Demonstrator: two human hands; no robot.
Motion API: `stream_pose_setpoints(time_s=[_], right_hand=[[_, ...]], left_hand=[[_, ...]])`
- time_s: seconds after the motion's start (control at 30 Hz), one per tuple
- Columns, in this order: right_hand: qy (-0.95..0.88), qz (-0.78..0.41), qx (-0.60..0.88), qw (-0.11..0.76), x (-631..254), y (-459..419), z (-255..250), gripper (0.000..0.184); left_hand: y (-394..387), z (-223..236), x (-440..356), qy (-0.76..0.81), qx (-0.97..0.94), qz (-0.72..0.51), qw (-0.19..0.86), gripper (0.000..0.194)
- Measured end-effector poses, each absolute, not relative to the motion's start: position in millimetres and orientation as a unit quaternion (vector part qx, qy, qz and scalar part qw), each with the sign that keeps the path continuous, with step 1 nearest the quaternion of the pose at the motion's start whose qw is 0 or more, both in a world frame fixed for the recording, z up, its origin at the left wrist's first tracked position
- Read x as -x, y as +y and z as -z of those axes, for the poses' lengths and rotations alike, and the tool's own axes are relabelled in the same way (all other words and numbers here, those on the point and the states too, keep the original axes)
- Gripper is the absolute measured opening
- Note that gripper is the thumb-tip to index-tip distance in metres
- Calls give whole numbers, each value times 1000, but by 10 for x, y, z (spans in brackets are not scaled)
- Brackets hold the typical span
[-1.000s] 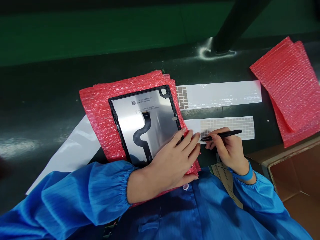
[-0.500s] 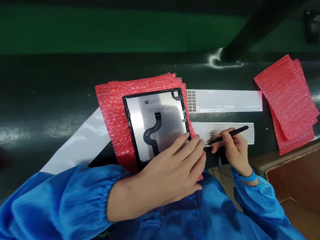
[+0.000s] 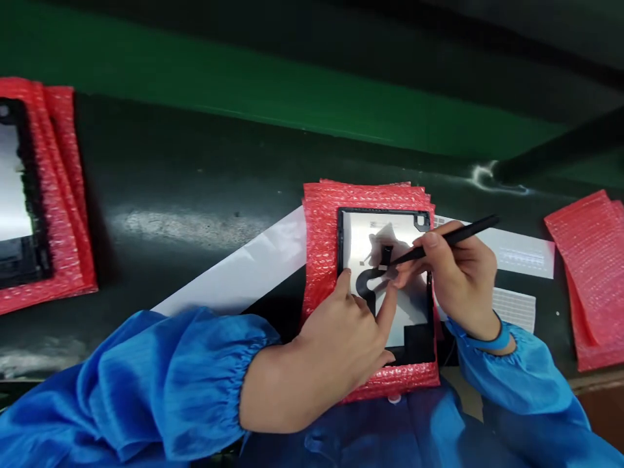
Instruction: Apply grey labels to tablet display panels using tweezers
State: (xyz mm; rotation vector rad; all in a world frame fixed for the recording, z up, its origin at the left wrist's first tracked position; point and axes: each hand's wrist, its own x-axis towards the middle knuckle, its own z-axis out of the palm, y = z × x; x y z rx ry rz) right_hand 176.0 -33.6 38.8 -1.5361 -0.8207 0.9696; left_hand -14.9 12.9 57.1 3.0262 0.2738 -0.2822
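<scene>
A tablet-sized display panel (image 3: 400, 331), silvery with a black frame, lies on a stack of red bubble-wrap sleeves (image 3: 319, 247). A curved black flex cable (image 3: 363, 284) runs down its back. My left hand (image 3: 341, 338) rests over the panel's lower left, some fingers stretched apart and others bent, holding nothing. In my right hand (image 3: 461, 279) is a slim black pen-shaped tool (image 3: 453, 238), gripped like a pen. Its pointed tip is over the upper end of the cable, beside a small light patch. Whether the tip touches, I cannot tell.
Another framed panel (image 3: 34, 214) on red sleeves stands at the left. White strips lie beneath the work: a long one (image 3: 253, 260) to the left, a glossy one (image 3: 526, 253) and a gridded sticker sheet (image 3: 517, 309) to the right. More red sleeves (image 3: 595, 273) lie far right.
My right hand has moved the black tool from the gridded sticker sheet onto the panel. My left hand has shifted its fingers on the panel. The view has swung left.
</scene>
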Motion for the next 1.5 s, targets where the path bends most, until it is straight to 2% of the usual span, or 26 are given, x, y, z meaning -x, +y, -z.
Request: stream_pose_setpoints(time_s=[0.1,0.27,0.6,0.8,1.0,1.33,1.5], right_hand=[[-356,-434,643,521,-1593,-110,-337,28],[-357,-439,661,492,-1502,-17,-278,40],[-370,-419,687,465,-1498,-77,-275,35],[-370,-416,699,449,-1497,-91,-272,36],[-367,-410,700,455,-1496,-97,-269,34],[-377,-413,696,450,-1504,-105,-261,31],[-378,-421,693,447,-1499,-103,-265,28]], left_hand=[[81,-503,102,93,-990,87,62,93],[-43,-450,60,110,-989,50,80,74],[-38,-545,19,132,-982,50,122,46],[-53,-539,18,136,-979,62,139,53],[-30,-555,27,140,-978,61,143,50],[-3,-552,39,146,-980,54,122,34],[64,-534,50,136,-979,50,146,31]])
